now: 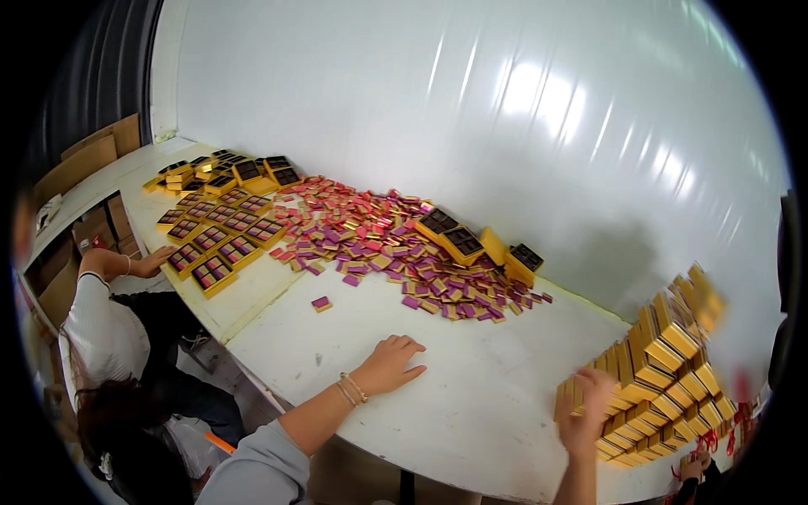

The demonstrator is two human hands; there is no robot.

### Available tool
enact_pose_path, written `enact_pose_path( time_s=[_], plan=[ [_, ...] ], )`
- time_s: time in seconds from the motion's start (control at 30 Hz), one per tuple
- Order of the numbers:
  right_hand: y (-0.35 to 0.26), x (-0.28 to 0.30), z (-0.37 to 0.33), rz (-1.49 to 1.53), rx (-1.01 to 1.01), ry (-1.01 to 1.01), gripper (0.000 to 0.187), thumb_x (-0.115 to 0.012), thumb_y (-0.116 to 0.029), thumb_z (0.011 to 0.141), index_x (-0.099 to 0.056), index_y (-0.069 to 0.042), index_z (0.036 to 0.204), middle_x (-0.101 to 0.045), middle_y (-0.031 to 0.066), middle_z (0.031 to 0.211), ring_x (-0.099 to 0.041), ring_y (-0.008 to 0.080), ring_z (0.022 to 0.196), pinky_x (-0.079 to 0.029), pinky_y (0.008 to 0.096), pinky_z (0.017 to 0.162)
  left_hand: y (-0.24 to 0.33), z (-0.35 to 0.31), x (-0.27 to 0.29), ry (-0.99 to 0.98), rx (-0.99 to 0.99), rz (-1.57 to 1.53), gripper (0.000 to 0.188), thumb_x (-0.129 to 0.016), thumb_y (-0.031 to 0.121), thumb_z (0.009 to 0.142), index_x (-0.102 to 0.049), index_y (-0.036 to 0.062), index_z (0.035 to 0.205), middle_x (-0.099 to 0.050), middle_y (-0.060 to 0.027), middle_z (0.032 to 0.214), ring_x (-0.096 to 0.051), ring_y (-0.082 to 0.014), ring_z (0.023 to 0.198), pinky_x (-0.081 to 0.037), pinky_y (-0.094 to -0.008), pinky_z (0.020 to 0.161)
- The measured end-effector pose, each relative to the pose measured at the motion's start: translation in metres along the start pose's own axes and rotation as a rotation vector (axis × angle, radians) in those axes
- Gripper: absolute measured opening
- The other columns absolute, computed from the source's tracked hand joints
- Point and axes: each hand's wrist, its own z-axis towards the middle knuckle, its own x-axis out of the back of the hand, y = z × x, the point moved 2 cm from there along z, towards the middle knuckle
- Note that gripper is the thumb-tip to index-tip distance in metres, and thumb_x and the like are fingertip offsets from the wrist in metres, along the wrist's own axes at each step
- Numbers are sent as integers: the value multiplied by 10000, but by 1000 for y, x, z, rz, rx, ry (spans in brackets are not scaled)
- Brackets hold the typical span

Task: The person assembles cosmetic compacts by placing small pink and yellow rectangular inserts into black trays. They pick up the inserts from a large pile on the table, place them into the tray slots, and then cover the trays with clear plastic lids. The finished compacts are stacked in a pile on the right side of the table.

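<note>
My left hand [392,364] lies flat and open on the white table [471,396], holding nothing, with a beaded bracelet at the wrist. My right hand [587,412] is blurred and reaches against a leaning stack of gold boxes [665,370] at the right; its grip cannot be made out. A large heap of small pink, purple and gold packets [396,248] spreads across the middle of the table. One stray packet [321,303] lies alone in front of the heap.
Three open gold trays [463,242] with dark inserts stand by the heap. Filled trays [220,237] lie in rows at the left, more behind them. A seated person in white [109,324] rests a hand on the table's left edge. Another hand [695,465] shows bottom right.
</note>
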Motion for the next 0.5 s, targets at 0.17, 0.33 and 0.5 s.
enact_pose_path(
  time_s=[0.17, 0.33, 0.5],
  plan=[
    [2, -170, 28, 345, -87, -331, 448, -730, -34, 786, -577, -61, 1206, -553, 169, 1273, -491, 379, 1203, -410, 453, 1032, -7, 34, 3, -17, 38, 144, 335, -659, 261, 937, -637, 50, 1197, -588, -114, 1247, -520, -303, 1190, -425, -431, 1018],
    [22, -281, 85, 307, -143, -341, 459, -758, -82, 790, -577, -58, 1211, -565, 135, 1244, -506, 359, 1160, -425, 468, 976, -19, 55, -22, 158, -91, 194, 287, -669, 202, 904, -653, 67, 1157, -624, -87, 1181, -553, -261, 1153, -430, -423, 987],
    [45, -355, 139, 53, -11, -237, 524, -813, -174, 760, -584, -69, 1220, -568, 92, 1261, -510, 332, 1161, -433, 463, 955, -22, 66, -11, 346, -259, 193, 270, -687, 144, 862, -666, 80, 1123, -661, -55, 1051, -610, -233, 1033, -456, -393, 927]
  ],
)
